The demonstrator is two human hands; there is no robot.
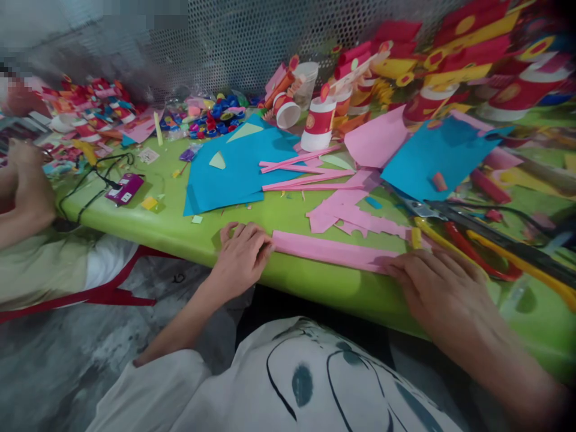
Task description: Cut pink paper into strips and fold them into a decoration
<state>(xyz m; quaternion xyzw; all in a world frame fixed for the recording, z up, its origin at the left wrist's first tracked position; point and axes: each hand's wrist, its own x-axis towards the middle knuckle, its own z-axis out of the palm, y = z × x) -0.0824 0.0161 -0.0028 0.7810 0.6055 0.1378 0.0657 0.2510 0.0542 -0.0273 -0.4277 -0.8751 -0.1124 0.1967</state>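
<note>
A folded strip of pink paper point(333, 252) lies along the front edge of the green table point(180, 234). My left hand point(243, 255) pinches its left end between thumb and fingers. At the strip's right end, my right hand point(438, 288) is closed over the paper, its fingertips partly hidden. Just behind the strip are jagged pink paper scraps point(351, 213) and several thin folded pink strips point(310, 180). A pair of scissors with red and yellow handles point(463, 240) rests beyond my right hand.
Blue paper sheets point(225, 168) spread behind the pink pieces. Red-and-white paper cups point(319, 123) and stacked paper models crowd the back right. A purple box with a cable point(125, 189) sits to the left. Another person's arm point(27, 186) shows at the far left.
</note>
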